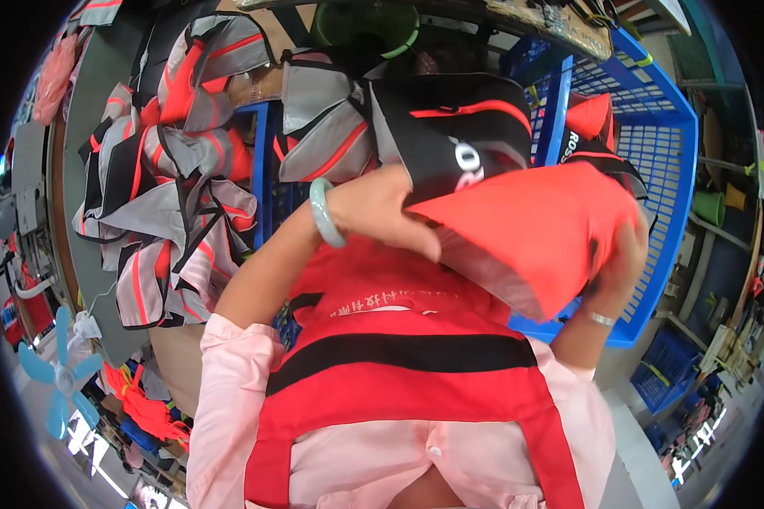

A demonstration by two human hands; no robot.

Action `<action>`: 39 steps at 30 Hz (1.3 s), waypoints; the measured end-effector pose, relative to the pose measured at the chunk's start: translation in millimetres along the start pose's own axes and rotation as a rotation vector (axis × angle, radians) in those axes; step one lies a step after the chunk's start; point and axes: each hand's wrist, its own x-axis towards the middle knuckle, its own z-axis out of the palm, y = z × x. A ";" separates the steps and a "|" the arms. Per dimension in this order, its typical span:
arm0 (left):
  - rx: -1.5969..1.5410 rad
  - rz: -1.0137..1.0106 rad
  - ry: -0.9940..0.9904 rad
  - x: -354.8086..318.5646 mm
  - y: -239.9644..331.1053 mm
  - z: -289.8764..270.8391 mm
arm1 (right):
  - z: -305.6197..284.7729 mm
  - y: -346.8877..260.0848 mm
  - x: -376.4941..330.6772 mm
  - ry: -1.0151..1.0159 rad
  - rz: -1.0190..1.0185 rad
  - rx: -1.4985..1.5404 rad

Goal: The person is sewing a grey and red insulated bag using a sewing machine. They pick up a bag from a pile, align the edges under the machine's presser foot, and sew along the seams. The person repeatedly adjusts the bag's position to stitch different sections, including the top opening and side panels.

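A fabric bag lies across my lap edge and the blue crate, its bright red panel [535, 225] raised and folded over to show a grey underside. Its black part [458, 136] has a red zipper and white lettering. My left hand [378, 212], with a pale green bangle at the wrist, pinches the left corner of the red panel between thumb and fingers. On the other side my right hand [626, 259] wraps round the panel's right edge, slightly blurred, its fingertips partly hidden by the fabric.
Blue plastic crates [675, 212] stand in front and to the right, with another bag [590, 136] inside. A heap of grey, black and red bags [165, 187] fills the left. A green tub [365, 30] is at the back; a blue fan [59, 369] stands lower left.
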 end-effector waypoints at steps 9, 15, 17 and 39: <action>-1.050 -0.215 0.069 -18.0 14.0 -22.3 | 69.6 108.4 119.8 -0.585 0.308 -0.340; -1.406 -0.126 0.119 -5.1 -11.0 -7.4 | 82.0 59.6 98.4 -0.164 -0.192 -0.445; -1.436 -0.137 0.146 4.4 -3.4 -13.2 | 75.4 13.9 79.5 -0.382 -0.666 -0.433; 0.523 0.153 0.571 40.3 82.0 -67.2 | 170.6 -18.9 87.5 -0.660 -0.051 -0.286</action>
